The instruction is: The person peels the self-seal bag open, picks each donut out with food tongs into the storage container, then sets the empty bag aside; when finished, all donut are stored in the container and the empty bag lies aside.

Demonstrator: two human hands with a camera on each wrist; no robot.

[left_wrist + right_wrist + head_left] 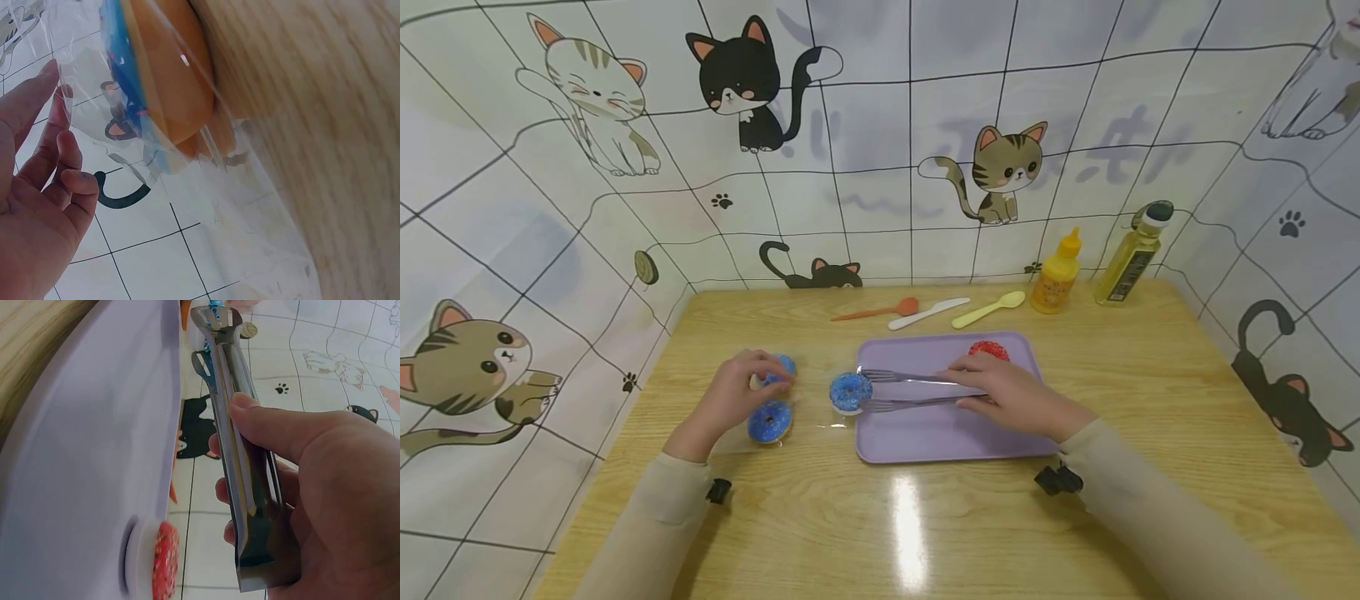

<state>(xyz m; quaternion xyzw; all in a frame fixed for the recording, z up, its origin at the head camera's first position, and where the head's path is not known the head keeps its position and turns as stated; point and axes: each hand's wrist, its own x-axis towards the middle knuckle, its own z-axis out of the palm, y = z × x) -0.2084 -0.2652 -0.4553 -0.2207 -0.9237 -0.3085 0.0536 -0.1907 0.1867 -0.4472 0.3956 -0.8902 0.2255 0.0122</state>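
My left hand (737, 392) is over the left of the table, its fingertips pinching clear plastic wrap (69, 112) around a blue-topped toy donut (140, 75). In the head view that hand partly covers one blue donut (784, 364); another blue donut (770, 422) lies just in front of it. Metal tongs (917, 377) are held in my right hand (1007, 392), above a lilac tray (910, 442). The tongs' tips stand at the right edge of a third blue donut (851, 392), by the tray's left rim; whether they grip it is unclear. A red-topped donut (989, 349) sits on the tray behind the right hand.
Behind the tray lie an orange spoon (880, 312), a white knife (928, 313) and a yellow spoon (988, 309). A yellow squeeze bottle (1057, 275) and a tall dark-capped bottle (1133, 257) stand at the back right. Cat-patterned wall covering (880, 183) encloses the table's back and sides.
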